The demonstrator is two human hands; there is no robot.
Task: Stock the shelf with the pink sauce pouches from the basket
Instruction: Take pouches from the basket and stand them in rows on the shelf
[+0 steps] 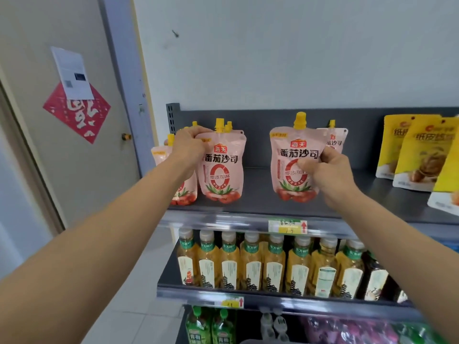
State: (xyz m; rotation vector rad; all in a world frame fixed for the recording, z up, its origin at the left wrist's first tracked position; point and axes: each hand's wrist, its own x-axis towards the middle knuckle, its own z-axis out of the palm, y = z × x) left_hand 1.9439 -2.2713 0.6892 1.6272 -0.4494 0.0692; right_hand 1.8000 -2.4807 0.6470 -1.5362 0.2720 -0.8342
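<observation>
A: Both hands up at the top shelf (260,204). Left hand (190,147) clamped on the upper corner of a pink sauce pouch (222,165), fingers (196,131) curled over its top edge just beside the yellow cap. Right hand (327,175) pinching a second pouch (295,162) at its right edge, thumb pressed on the printed front, remaining fingers hidden behind.

B: And standing where?

A: Both upright, bases at or near the shelf board; touching or just clear, impossible to tell. More pouches tucked behind the left fingers, one more behind the right-hand pouch. Yellow snack bags (417,155) well beyond the right fingers. Bottled tea (253,264) on the tier below both wrists. No basket in view.

B: Handling?

A: Soft, probably: film walls, liquid fill, bulging low. Likely bottom-heavy and floppy above, glossy, so perhaps slippery. Judged safest held at the stiff spout collar or the sealed side seam, not squeezed mid-belly. Could slump forward once let go unless leaned against the row behind.
</observation>
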